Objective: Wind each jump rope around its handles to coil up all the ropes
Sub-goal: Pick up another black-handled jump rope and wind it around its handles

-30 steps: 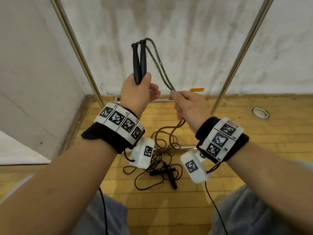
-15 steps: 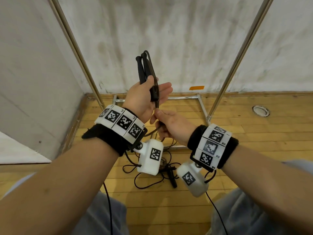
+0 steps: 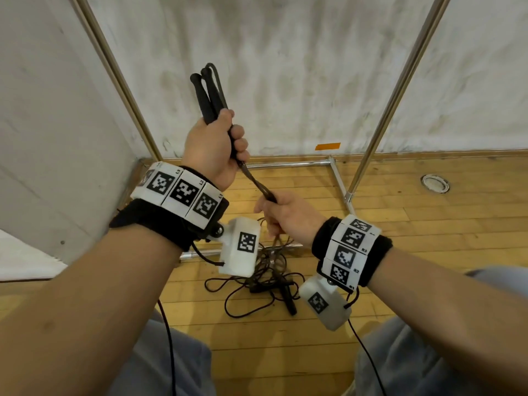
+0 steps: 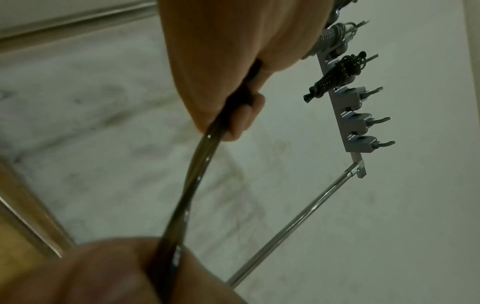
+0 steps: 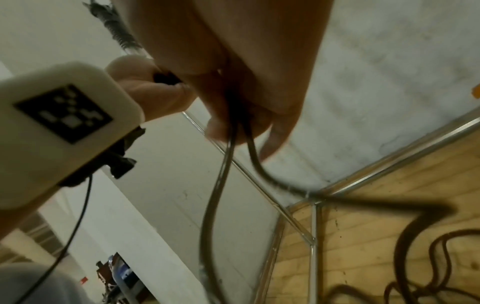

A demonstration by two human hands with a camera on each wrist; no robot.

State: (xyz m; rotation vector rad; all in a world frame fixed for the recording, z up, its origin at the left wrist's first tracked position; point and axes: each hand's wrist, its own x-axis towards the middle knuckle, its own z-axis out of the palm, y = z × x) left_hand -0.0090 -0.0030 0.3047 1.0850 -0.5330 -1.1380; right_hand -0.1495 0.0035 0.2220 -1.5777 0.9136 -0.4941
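Observation:
My left hand (image 3: pixel 214 147) grips two black jump rope handles (image 3: pixel 207 98) held upright together, fingers curled round them. A doubled dark rope (image 3: pixel 254 181) runs from under that fist down to my right hand (image 3: pixel 281 214), which pinches both strands just below and to the right. In the left wrist view the rope (image 4: pixel 197 174) leaves the left fingers (image 4: pixel 241 121) toward the right hand. In the right wrist view two strands (image 5: pixel 228 164) hang down from the fingers. A second black rope (image 3: pixel 257 284) lies tangled on the wooden floor beneath my wrists.
A metal rack frame (image 3: pixel 368 155) stands against the white wall, with base bars on the floor. A hook bar (image 4: pixel 350 115) above carries a wound black rope (image 4: pixel 335 76) and a wound clear one. A round floor fitting (image 3: pixel 434 182) lies at the right.
The left hand has closed round the handles and rope and lifted a little. The right hand has slid down the rope, to the right, away from the left hand.

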